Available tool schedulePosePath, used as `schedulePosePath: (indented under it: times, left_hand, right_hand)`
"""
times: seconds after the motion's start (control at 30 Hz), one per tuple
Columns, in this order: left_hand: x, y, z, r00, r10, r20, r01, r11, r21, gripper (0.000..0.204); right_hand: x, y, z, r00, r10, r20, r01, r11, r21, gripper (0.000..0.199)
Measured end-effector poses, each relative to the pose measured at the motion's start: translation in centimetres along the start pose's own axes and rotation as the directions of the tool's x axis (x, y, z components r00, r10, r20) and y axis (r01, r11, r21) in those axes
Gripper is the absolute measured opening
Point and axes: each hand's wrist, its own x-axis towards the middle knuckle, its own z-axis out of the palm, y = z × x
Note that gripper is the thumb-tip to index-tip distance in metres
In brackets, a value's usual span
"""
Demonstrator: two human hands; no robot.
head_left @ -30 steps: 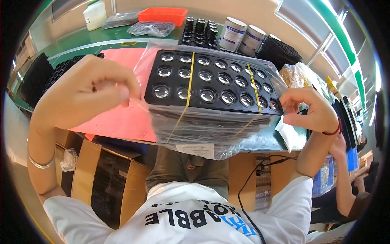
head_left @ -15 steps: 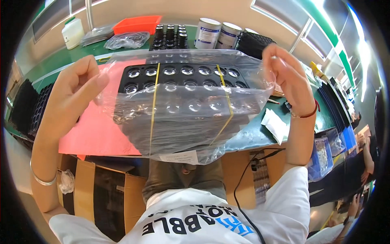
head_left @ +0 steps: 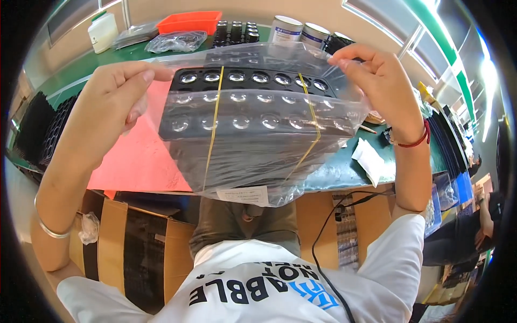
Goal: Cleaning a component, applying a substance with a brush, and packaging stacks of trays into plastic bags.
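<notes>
A clear plastic bag (head_left: 258,142) surrounds a stack of black trays (head_left: 250,77) that carry rows of round, shiny lens-like pieces. Two yellow bands (head_left: 215,118) run around the stack, and a white label (head_left: 243,196) shows low on the bag's near side. At the bag's left upper edge, my left hand (head_left: 116,97) pinches the film between thumb and fingers. My right hand (head_left: 379,86) grips the film at the right upper corner. The bag's mouth spreads between both hands, with its near edge lying across the top tray.
A pink sheet (head_left: 134,161) covers part of the green table. Behind stand an orange bin (head_left: 189,22), metal cans (head_left: 286,29), a white jug (head_left: 102,32) and black cylinders. A white packet (head_left: 368,161) lies right; a black cable (head_left: 323,237) hangs in front. Cardboard boxes (head_left: 113,242) sit below.
Both hands have pulled the bag's near edge farther over the top tray, covering more of its rows. My left hand has closed in on the film's edge.
</notes>
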Motion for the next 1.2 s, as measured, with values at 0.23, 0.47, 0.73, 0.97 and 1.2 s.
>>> schedulePosePath:
  times: [0.23, 0.47, 0.73, 0.97, 1.2]
  left_hand:
    - [0.1, 0.2, -0.3, 0.995, 0.036, -0.093, -0.041, 0.998, -0.056, 0.028]
    - [0.7, 0.4, -2.3, 0.986, 0.135, -0.102, -0.140, 0.989, -0.037, 0.035]
    - [0.6, 1.6, -2.5, 0.956, 0.184, -0.228, -0.173, 0.983, 0.065, 0.035]
    - [1.5, 4.5, -3.5, 0.916, 0.194, -0.350, -0.203, 0.979, 0.012, 0.030]
    - [2.6, 7.4, -4.1, 0.872, 0.230, -0.431, -0.282, 0.958, -0.059, 0.025]
  right_hand:
    - [1.2, 0.2, 0.3, 0.994, -0.050, -0.097, 0.057, 0.996, 0.070, 0.017]
    - [3.5, 1.2, -0.9, 0.980, -0.119, -0.160, 0.134, 0.988, 0.082, 0.021]
    - [5.0, 1.3, -3.7, 0.993, -0.112, -0.022, 0.114, 0.956, 0.272, 0.027]
    - [8.1, 0.7, -2.4, 0.950, -0.153, -0.272, 0.222, 0.943, 0.246, 0.022]
    - [11.0, -0.1, -3.3, 0.836, -0.542, 0.088, 0.204, 0.454, 0.867, 0.017]
